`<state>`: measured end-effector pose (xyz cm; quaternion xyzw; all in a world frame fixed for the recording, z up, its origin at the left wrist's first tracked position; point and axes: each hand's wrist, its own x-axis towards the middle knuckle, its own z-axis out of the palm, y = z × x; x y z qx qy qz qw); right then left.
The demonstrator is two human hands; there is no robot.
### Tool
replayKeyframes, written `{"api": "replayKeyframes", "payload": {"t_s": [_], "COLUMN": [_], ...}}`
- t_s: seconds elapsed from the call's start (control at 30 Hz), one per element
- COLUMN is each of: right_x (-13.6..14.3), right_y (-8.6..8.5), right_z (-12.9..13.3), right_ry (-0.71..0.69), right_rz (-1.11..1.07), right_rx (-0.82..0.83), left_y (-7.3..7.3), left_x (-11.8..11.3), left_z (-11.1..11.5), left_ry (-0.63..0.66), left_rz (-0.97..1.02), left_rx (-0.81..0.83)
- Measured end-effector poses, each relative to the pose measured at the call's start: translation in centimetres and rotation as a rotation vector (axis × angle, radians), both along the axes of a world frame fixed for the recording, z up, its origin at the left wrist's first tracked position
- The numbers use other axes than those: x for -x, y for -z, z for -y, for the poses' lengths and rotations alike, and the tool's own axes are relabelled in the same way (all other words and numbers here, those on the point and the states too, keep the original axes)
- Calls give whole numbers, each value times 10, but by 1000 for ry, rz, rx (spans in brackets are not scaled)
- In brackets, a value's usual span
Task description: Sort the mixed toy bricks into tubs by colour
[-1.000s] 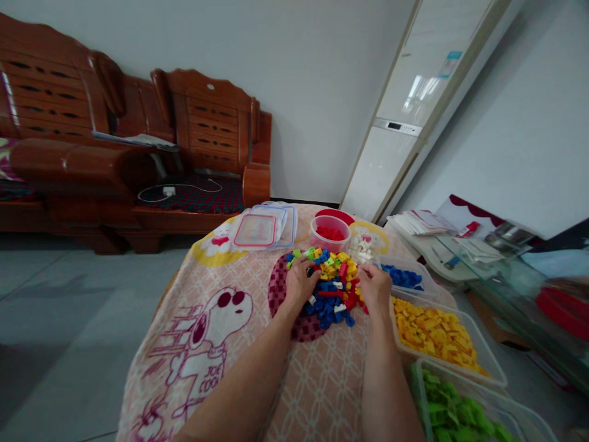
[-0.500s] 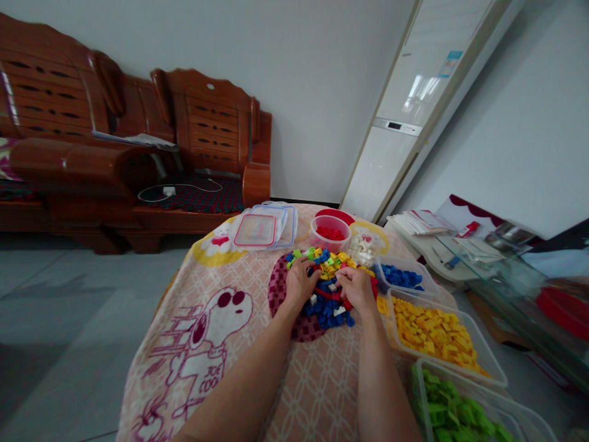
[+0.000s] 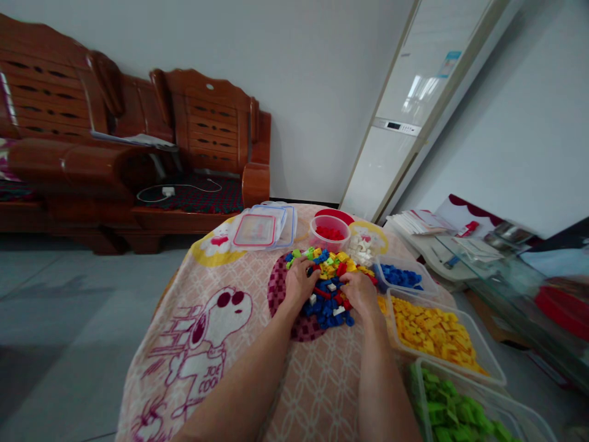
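Observation:
A heap of mixed toy building bricks (image 3: pixel 329 313), in blue, red, yellow, green and white, lies on a maroon checked round patch (image 3: pixel 277 291) of the tablecloth. At the heap's left side, my left hand (image 3: pixel 300 285) curls around a few dark and red bricks that show between thumb and fingers. My right hand (image 3: pixel 361 293) reaches into the right side, its fingers bent and pressed together among red and blue pieces. What its fingertips hold is hidden.
Clear boxes of blue bricks (image 3: pixel 399 278), yellow bricks (image 3: pixel 435 334) and green bricks (image 3: pixel 460 408) line the right side. Behind the heap stand a round tub of red bricks (image 3: pixel 329 234) and a pile of white bricks (image 3: pixel 362 248). Box lids (image 3: pixel 255 229) lie at the back left.
My right hand has shifted slightly and its fingers now dip lower into the heap, with a red brick showing behind them. My left hand has hardly moved.

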<state>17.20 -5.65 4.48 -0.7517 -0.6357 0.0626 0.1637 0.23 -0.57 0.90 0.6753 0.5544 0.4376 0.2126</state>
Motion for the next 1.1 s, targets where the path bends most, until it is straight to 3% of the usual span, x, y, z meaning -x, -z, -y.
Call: {"api": "replayKeyframes", "payload": {"t_s": [0.43, 0.7, 0.87, 1.0, 1.1], "right_x": [2, -6, -19, -31, -37], "right_y": [-6, -4, -4, -7, -8], "right_z": [3, 0, -2, 2, 5], "right_ry": [3, 126, 353, 549, 605], "right_rz": [-107, -674, -870, -832, -774], "right_rx": [-31, -149, -451, -756, -807], "left_y": [3, 3, 3, 1, 0], "left_x": [1, 0, 0, 1, 1], "left_z": [-2, -2, -2, -1, 0], "left_ry": [-4, 3, 3, 10, 5], "left_rz": [3, 18, 12, 10, 7], "left_rx": [-18, -23, -17, -21, -9]}}
